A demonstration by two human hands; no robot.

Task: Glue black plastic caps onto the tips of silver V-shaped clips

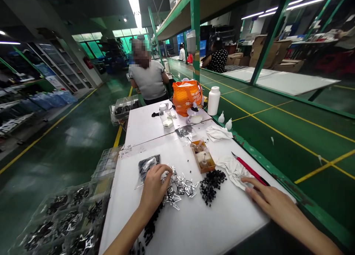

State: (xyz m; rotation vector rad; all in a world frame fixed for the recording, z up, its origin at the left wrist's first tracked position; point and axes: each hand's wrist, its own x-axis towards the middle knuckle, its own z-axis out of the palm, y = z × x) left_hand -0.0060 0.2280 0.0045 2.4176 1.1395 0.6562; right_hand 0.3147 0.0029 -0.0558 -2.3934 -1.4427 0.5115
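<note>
Left to right, everything placed off the clear angular frames (pixel 180 186), lying in a loose tangle on the surface (pixel 222 221).

Far left of the frames: stacked clear trays (pixel 63 220) of black-and-clear parts sat beyond the surface edge. Risk was anything nudged over that edge dropping in and getting mixed.

Just left of the frames: a plastic bag of black parts (pixel 148 168), partly behind your left hand (pixel 154 184). That hand was curled, fingers down at the tangle's edge; can't tell if it had hold of a piece. Frames looked interlocked, so pulling one could have dragged others or snapped a thin arm. A scatter of black bits (pixel 151 225) lay by your left forearm (pixel 130 233); a wrist sweep would have spread them.

Right of the frames: a heap of black pieces (pixel 210 184), close enough to merge with the tangle if bumped. Past it, a small brown tray (pixel 203 157). Further right, a crumpled white cloth (pixel 233 170), with a red-handled craft knife (pixel 249 170) along it, tip out. Your right hand (pixel 269 197) lay open, flat, holding nothing, fingertips just beside the handle. Careless reach there meant a cut.
</note>
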